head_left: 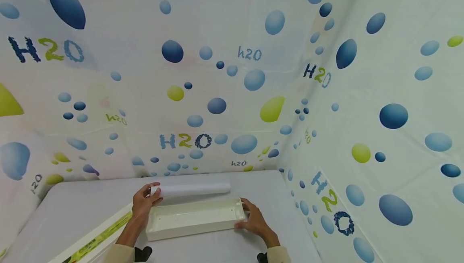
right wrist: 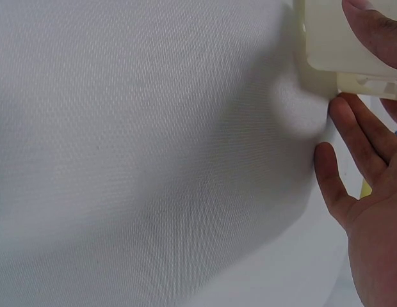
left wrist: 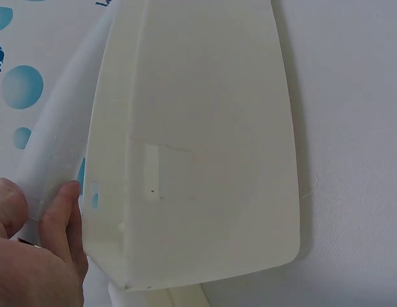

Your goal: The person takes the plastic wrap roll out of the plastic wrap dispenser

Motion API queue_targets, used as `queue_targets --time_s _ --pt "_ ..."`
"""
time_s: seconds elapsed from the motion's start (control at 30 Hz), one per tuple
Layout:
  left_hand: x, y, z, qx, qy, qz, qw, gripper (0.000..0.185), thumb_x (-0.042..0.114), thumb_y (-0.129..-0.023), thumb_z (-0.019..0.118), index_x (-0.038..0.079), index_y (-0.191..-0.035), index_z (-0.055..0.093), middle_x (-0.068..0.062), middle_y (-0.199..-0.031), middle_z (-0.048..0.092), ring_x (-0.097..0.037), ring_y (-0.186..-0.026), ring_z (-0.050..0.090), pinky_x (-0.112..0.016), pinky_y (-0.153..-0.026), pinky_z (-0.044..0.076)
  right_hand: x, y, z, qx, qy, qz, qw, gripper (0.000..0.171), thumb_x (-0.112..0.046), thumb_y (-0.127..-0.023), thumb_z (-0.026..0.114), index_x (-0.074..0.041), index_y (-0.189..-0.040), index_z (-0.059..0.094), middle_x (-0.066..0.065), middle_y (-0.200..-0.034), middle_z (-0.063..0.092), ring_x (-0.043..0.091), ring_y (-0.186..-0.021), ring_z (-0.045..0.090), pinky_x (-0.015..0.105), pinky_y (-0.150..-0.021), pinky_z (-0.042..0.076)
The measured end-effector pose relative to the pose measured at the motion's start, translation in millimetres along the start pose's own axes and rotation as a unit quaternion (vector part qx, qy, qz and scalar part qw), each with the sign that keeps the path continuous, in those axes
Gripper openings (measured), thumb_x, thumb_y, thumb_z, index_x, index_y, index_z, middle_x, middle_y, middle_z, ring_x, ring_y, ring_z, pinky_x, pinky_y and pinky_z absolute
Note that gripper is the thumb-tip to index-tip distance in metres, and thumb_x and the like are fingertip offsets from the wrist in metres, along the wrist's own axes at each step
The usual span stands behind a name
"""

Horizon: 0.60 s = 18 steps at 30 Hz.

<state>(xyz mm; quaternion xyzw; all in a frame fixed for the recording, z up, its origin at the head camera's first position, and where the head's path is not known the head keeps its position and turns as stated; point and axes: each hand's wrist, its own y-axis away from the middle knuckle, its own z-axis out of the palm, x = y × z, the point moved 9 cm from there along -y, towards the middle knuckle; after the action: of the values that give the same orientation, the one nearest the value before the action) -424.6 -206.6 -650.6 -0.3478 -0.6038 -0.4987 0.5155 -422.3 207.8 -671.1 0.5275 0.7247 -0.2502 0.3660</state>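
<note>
A long cream-white plastic tray point(head_left: 195, 228) rests on the table, its open top up in the head view. My right hand point(head_left: 255, 219) grips its right end; in the right wrist view the thumb lies on the tray's wall point(right wrist: 330, 38), with fingers point(right wrist: 353, 128) at its end. Behind the tray lies a smooth white roll point(head_left: 195, 189), roughly parallel to it. My left hand point(head_left: 142, 203) holds the roll's left end, beside the tray's left end. The left wrist view shows thumb and fingers round the roll point(left wrist: 54, 141), next to the tray's long side point(left wrist: 218, 128).
To the left, a long white box point(head_left: 99, 235) with a yellow-green printed strip lies slanted, partly behind my left forearm. A white cloth covers the table point(head_left: 279, 198). Curtains point(head_left: 217, 25) printed with bubbles and "H2O" hang behind and at the right.
</note>
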Motion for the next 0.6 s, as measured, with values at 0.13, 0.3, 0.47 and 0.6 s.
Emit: queue_targets --time_s 0.13,0.3,0.47,0.6 --pt "-4.9 -3.5 0.2 0.002 -0.001 -0.003 1.0000 0.048 0.012 -0.111 0.063 -0.004 -0.154 0.051 -0.025 -0.150 0.050 -0.001 -0.092 0.073 -0.017 -0.084 0.064 0.5 -0.6 -0.1 0.002 0.004 -0.001 1.000 0.098 -0.022 -0.076 0.101 -0.005 -0.158 0.051 0.023 -0.147 0.069 0.048 -0.133 0.064 0.076 -0.112 0.047" --pt "-5.7 -5.2 0.1 0.007 -0.002 0.002 1.0000 0.047 0.011 -0.111 0.063 -0.004 -0.153 0.052 -0.023 -0.145 0.054 0.000 -0.092 0.072 -0.018 -0.084 0.064 0.9 -1.1 -0.6 0.001 0.008 0.002 1.000 0.099 -0.026 -0.077 0.101 -0.006 -0.159 0.050 0.022 -0.147 0.069 0.046 -0.134 0.064 0.074 -0.113 0.047" --pt "-4.8 -5.8 0.3 -0.002 -0.028 0.010 0.9996 0.047 0.012 -0.112 0.061 -0.004 -0.155 0.051 -0.026 -0.154 0.049 0.001 -0.095 0.071 -0.017 -0.086 0.063 0.4 -0.5 -1.5 0.000 0.000 -0.002 1.000 0.098 -0.022 -0.077 0.101 -0.006 -0.159 0.050 0.023 -0.147 0.069 0.049 -0.134 0.063 0.076 -0.112 0.046" --pt "-1.9 -6.9 -0.2 -0.012 -0.055 0.023 0.9981 0.047 0.013 -0.112 0.061 -0.002 -0.156 0.051 -0.023 -0.152 0.051 0.003 -0.098 0.067 -0.018 -0.089 0.063 0.6 -0.3 -1.4 0.000 0.003 -0.002 1.000 0.098 -0.023 -0.077 0.101 -0.006 -0.159 0.050 0.023 -0.147 0.068 0.048 -0.134 0.064 0.075 -0.111 0.048"
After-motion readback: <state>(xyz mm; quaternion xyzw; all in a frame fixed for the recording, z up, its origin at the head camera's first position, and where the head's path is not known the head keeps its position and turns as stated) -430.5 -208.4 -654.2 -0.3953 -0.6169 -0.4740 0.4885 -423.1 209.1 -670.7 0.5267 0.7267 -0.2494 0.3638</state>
